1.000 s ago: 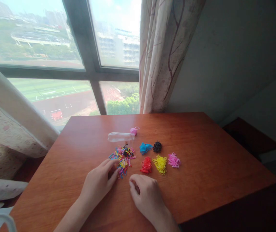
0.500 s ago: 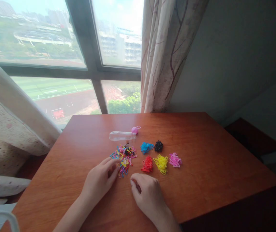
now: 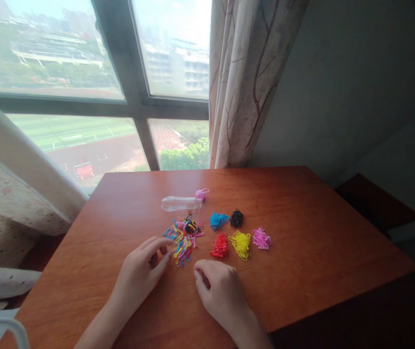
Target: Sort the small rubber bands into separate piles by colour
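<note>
A mixed heap of small, narrow, multicoloured plastic clips (image 3: 183, 237) lies on the wooden table. At its left edge is my left hand (image 3: 144, 261), its thumb and forefinger apart with nothing visible between them. My right hand (image 3: 220, 286) rests to the lower right of the heap, fingers curled and thumb against the forefinger; whatever it may hold is hidden. Sorted by colour to the right are a red pile (image 3: 219, 245), a yellow pile (image 3: 241, 245), a pink pile (image 3: 262, 238), a blue pile (image 3: 218, 220) and a black pile (image 3: 236, 218).
Behind the heap a clear plastic bottle (image 3: 180, 203) lies on its side, with a pink looped cap (image 3: 200, 194) by its mouth. The table (image 3: 302, 232) reaches back to a window (image 3: 131, 106) and a curtain (image 3: 246, 82). A white curved bar (image 3: 14, 325) shows at lower left.
My left hand has drawn back slightly to the left of the mixed heap, uncovering more of it. The right hand stays in about the same pose. The whole view has shifted a little.
</note>
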`<state>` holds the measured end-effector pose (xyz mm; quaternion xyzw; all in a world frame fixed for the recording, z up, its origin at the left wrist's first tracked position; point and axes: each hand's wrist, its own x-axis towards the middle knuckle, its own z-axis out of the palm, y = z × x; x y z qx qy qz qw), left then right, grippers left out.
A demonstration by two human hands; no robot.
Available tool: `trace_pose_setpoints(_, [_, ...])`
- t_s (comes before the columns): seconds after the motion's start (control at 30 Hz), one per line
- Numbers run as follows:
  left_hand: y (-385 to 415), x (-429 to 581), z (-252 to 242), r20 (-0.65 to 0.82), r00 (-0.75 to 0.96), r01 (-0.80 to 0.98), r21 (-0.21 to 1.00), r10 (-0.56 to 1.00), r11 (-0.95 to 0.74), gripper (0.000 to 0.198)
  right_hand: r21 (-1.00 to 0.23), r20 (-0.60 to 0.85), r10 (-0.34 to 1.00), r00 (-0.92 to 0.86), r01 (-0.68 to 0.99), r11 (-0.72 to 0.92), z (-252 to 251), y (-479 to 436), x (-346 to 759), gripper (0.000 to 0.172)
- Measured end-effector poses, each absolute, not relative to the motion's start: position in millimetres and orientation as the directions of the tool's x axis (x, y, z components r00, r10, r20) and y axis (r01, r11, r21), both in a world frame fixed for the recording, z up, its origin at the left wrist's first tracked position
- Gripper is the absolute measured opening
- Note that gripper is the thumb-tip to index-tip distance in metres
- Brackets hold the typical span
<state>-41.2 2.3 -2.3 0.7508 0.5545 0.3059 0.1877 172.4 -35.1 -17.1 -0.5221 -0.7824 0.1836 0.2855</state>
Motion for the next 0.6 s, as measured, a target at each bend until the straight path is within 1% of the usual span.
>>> trace_pose_setpoints(0.2, [2,-33,0,0.243,0.243,0.696,0.630,0.939,-0.343,0.015,-0.582,0.248,0.922,-0.298,0.715,0.388,-16,-36,173,0.014])
trace_pose_setpoints(0.47, [7,5,26,0.203,0.397,0.673,0.598,0.895,-0.435,0.017,-0.533,0.243,0.918,-0.313,0.748,0.396,-22,-49,174,0.014])
trace_pose_setpoints(0.53, [14,21,34,0.176,0.454,0.677,0.569,0.874,-0.466,0.014,-0.514,0.255,0.916,-0.310,0.759,0.400,-24,-52,175,0.013])
trace_pose_setpoints(0.6, [22,39,40,0.146,0.519,0.694,0.503,0.842,-0.515,0.013,-0.487,0.260,0.913,-0.315,0.774,0.405,-25,-53,175,0.013])
